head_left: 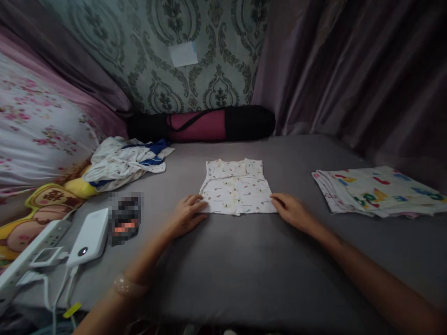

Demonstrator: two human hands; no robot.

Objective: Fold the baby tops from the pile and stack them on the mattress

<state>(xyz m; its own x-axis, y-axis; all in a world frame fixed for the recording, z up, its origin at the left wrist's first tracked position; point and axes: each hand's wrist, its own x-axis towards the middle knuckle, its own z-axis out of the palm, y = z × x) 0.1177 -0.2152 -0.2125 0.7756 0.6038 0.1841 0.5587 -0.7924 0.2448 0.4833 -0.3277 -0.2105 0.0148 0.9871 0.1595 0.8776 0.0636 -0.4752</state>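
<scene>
A small white printed baby shirt (240, 188) lies flat on the grey bedsheet (240, 260), its sides turned in and its lower edge toward me. At its near left corner, my left hand (187, 215) has thumb and fingers closed on the cloth. My right hand (291, 211) pinches the near right corner between thumb and fingertips. A bracelet (129, 284) circles my left wrist.
Folded printed cloths (387, 190) lie at the right. Crumpled clothes (129, 160) are heaped at the back left. Nearer left are a white power bank (89, 235), a power strip (35, 251) with cables, and a blurred-out object (125, 218). A long bag (199, 125) lies along the wall.
</scene>
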